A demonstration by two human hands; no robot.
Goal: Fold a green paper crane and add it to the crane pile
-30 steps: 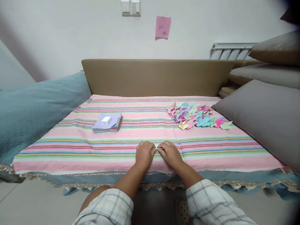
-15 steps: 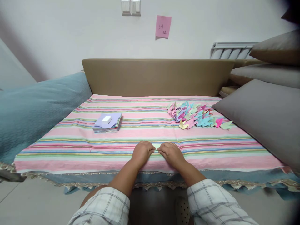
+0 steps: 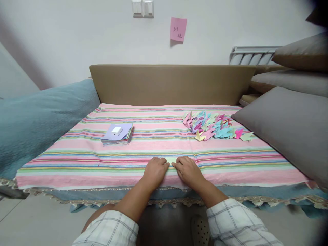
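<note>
A small piece of pale green paper point(image 3: 171, 160) lies on the striped cloth near its front edge, mostly covered by my fingers. My left hand point(image 3: 155, 171) presses on its left side, thumb and fingertips close together. On the right side, my right hand point(image 3: 188, 171) does the same, its thumb tip close to the left one. Both hands hold the paper low against the cloth. How it is folded underneath the fingers I cannot make out.
The striped cloth point(image 3: 77, 172) covers the seat. Stacked square paper point(image 3: 112, 137) with a small white block point(image 3: 117, 131) on top sits left. Several folded paper cranes point(image 3: 217, 126) are grouped at the right, beside a grey cushion point(image 3: 287, 123). A brown backrest point(image 3: 171, 83) stands behind.
Both hands have settled slightly lower and flatter on the cloth. A little more of the pale green paper shows between them. The stack and the cranes have not moved.
</note>
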